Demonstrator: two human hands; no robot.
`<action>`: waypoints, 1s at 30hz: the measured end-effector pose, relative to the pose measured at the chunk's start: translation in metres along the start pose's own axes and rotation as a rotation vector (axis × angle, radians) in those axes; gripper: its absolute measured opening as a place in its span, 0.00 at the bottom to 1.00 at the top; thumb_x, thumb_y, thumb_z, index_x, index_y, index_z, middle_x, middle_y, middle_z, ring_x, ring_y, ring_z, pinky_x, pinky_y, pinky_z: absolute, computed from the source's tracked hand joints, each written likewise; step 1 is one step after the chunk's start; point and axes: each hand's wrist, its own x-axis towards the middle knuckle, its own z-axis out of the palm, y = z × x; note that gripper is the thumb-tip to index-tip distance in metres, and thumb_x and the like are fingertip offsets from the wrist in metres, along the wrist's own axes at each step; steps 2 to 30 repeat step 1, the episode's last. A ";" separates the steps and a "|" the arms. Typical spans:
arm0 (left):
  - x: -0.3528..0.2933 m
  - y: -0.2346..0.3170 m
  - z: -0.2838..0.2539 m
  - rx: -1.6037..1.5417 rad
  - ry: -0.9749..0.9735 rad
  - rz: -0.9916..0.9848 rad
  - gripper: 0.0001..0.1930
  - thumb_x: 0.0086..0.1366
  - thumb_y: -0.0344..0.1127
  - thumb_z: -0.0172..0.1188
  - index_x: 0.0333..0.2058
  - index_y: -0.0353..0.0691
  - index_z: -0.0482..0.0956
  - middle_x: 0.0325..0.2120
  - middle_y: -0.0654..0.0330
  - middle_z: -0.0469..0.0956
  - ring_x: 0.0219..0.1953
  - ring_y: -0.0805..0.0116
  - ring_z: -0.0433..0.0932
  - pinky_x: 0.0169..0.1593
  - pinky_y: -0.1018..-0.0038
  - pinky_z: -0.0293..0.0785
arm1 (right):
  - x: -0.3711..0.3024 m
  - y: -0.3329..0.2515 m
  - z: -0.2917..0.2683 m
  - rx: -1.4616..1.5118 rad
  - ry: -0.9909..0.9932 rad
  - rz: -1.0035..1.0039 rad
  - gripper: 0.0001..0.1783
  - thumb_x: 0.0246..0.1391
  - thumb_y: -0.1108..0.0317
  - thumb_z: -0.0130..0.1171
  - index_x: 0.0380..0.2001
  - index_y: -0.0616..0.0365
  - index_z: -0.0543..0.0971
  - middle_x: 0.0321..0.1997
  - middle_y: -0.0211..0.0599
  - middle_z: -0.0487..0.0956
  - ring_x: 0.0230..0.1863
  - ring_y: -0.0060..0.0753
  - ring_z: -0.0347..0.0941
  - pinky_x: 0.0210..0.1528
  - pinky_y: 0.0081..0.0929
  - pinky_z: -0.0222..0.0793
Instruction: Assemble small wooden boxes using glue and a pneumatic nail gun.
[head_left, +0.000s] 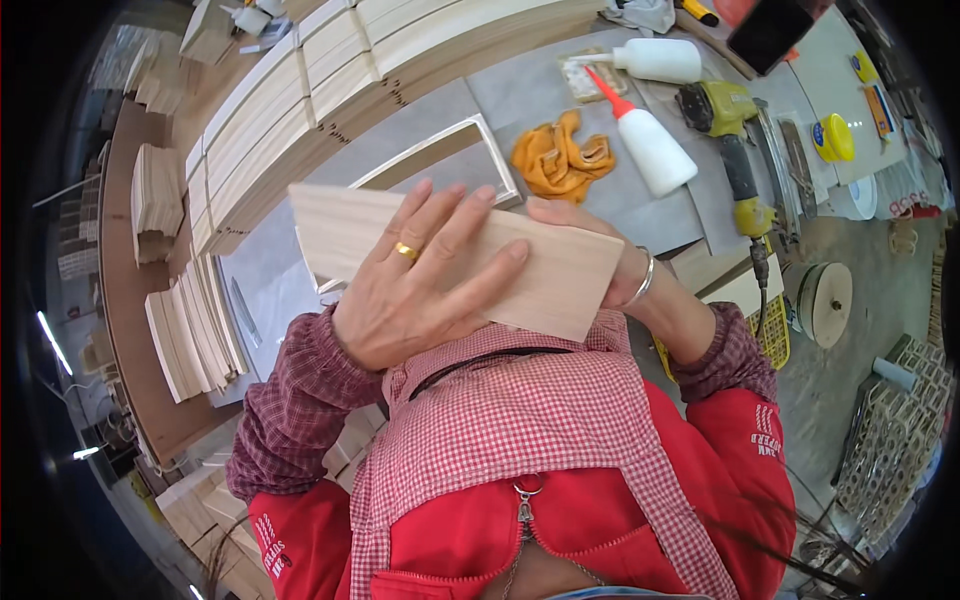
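Woodworking bench (640, 205) lying beyond, stacked slats at 11 o'clock. Pale wooden board (560, 275) being held close before chest, long axis running 10 to 4 o'clock. Left hand (420, 280) pressing flat on board face, fingers spread; right hand (590, 240) gripping its 3 o'clock end from behind. Both hands equally near.

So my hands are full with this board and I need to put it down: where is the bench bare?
Bare grey benchtop lies between the stacked boards and the orange rag, around the wooden frame. A smaller patch sits below the glue bottle. The right side is crowded: drill, second bottle, yellow-lidded jar.
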 end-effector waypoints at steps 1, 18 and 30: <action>-0.007 -0.004 -0.002 -0.031 -0.015 -0.011 0.35 0.53 0.42 0.61 0.60 0.54 0.61 0.64 0.53 0.54 0.65 0.48 0.52 0.66 0.54 0.53 | 0.007 0.000 0.003 -0.014 -0.006 0.032 0.23 0.54 0.54 0.57 0.48 0.57 0.74 0.41 0.40 0.77 0.39 0.27 0.74 0.35 0.21 0.72; -0.007 -0.004 -0.002 -0.031 -0.015 -0.011 0.35 0.53 0.42 0.61 0.60 0.54 0.61 0.64 0.53 0.54 0.65 0.48 0.52 0.66 0.54 0.53 | 0.007 0.000 0.003 -0.014 -0.006 0.032 0.23 0.54 0.54 0.57 0.48 0.57 0.74 0.41 0.40 0.77 0.39 0.27 0.74 0.35 0.21 0.72; -0.007 -0.004 -0.002 -0.031 -0.015 -0.011 0.35 0.53 0.42 0.61 0.60 0.54 0.61 0.64 0.53 0.54 0.65 0.48 0.52 0.66 0.54 0.53 | 0.007 0.000 0.003 -0.014 -0.006 0.032 0.23 0.54 0.54 0.57 0.48 0.57 0.74 0.41 0.40 0.77 0.39 0.27 0.74 0.35 0.21 0.72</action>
